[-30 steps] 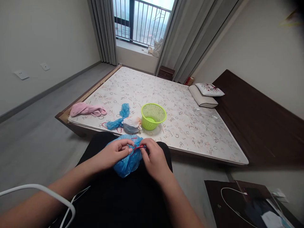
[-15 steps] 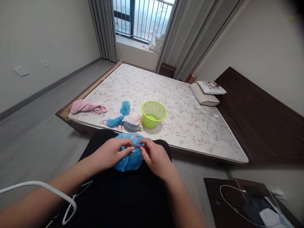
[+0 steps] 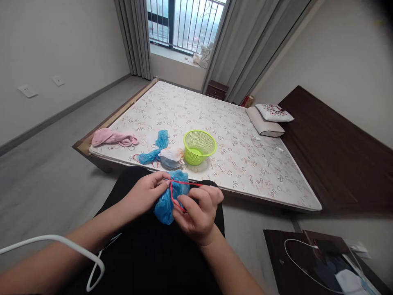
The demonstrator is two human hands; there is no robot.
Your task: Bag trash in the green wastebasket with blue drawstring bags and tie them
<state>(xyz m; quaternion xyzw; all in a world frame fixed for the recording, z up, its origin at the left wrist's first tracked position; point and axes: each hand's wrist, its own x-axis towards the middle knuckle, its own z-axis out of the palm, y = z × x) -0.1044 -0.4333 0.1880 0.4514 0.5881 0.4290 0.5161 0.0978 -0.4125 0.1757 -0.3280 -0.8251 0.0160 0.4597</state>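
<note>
A crumpled blue plastic bag rests on my lap, with a red string at its gathered part. My left hand pinches the bag where the string meets it. My right hand is closed on the red string, drawing one strand taut to the right while another loops down to its thumb and finger. Just beyond, on the mattress edge, lie another blue plastic bag and a tied white plastic bag. A lime-green basket stands beside them.
The bed's patterned mattress fills the middle. A pink cloth lies at its left corner, pillows by the headboard. A white cable crosses over my left forearm. A dark table stands at lower right.
My right hand has pulled away to the right and down, stretching the red string out from the blue bag. My left hand has stayed at the gather, moving slightly up.
</note>
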